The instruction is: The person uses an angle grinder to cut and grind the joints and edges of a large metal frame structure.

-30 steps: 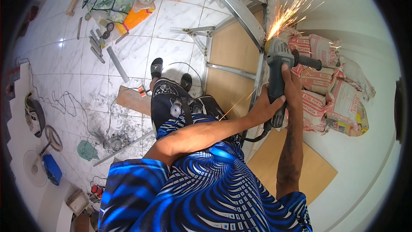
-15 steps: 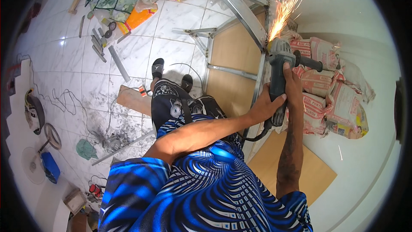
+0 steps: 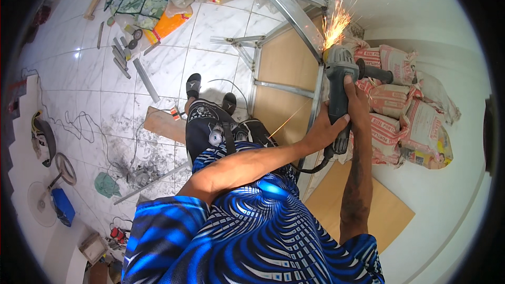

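Note:
A grey angle grinder (image 3: 337,81) is pressed against a joint of a metal frame (image 3: 294,8), and orange sparks (image 3: 335,21) fly upward from the contact point. My left hand (image 3: 321,131) grips the rear of the grinder's body. My right hand (image 3: 357,100) wraps the body further forward, just behind the black side handle (image 3: 376,75). The grinder's black cable (image 3: 310,167) hangs down from its back end.
Stacked cement bags (image 3: 410,110) lie to the right against a white wall. Wooden boards (image 3: 286,73) lean under the frame; another board (image 3: 384,215) lies on the floor. Metal offcuts (image 3: 144,79), cables, a fan (image 3: 39,202) and clutter are spread over the white tiles at left.
The grinder and both hands stay at the same joint. The spray of sparks has shrunk and changed shape.

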The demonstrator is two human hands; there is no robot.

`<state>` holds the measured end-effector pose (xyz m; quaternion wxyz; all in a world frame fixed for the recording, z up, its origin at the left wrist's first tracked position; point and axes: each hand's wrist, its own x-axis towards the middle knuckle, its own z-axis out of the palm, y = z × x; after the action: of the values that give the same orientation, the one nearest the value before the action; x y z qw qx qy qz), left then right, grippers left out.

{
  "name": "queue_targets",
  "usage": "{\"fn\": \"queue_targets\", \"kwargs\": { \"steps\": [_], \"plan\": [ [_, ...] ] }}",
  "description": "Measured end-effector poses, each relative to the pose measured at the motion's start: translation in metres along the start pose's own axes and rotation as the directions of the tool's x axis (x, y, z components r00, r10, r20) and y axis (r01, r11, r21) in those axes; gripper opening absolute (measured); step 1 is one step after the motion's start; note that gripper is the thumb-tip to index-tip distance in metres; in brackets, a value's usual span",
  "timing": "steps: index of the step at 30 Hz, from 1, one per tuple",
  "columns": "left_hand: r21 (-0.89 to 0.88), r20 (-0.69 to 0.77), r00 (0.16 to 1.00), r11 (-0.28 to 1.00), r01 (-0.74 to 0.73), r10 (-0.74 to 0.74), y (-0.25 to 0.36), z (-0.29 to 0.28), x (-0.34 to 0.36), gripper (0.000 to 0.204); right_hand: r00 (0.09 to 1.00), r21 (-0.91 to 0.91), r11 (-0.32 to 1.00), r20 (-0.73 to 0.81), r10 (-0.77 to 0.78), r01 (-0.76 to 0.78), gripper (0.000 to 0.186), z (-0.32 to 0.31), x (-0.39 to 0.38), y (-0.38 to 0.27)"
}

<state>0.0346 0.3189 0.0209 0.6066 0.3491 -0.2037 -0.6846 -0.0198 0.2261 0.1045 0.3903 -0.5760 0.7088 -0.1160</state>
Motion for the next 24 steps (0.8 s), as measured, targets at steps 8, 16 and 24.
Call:
{"fn": "queue_targets", "kwargs": {
  "steps": [8,16,24],
  "plan": [
    [0.020,0.030,0.998,0.998,0.057,-0.058,-0.001,-0.001,0.003,0.070,0.999,0.022,0.999,-0.004,0.038,-0.038,0.073,-0.005,0.009,0.012],
    [0.054,0.013,0.999,0.998,0.045,-0.046,0.005,-0.002,-0.003,0.067,1.000,-0.006,1.000,0.007,0.027,-0.027,0.073,0.000,0.004,0.003],
    [0.057,0.007,0.999,0.997,0.044,-0.045,0.003,0.004,-0.003,0.069,0.999,0.066,0.997,0.027,0.039,-0.041,0.070,-0.005,0.011,0.027]
  ]
}}
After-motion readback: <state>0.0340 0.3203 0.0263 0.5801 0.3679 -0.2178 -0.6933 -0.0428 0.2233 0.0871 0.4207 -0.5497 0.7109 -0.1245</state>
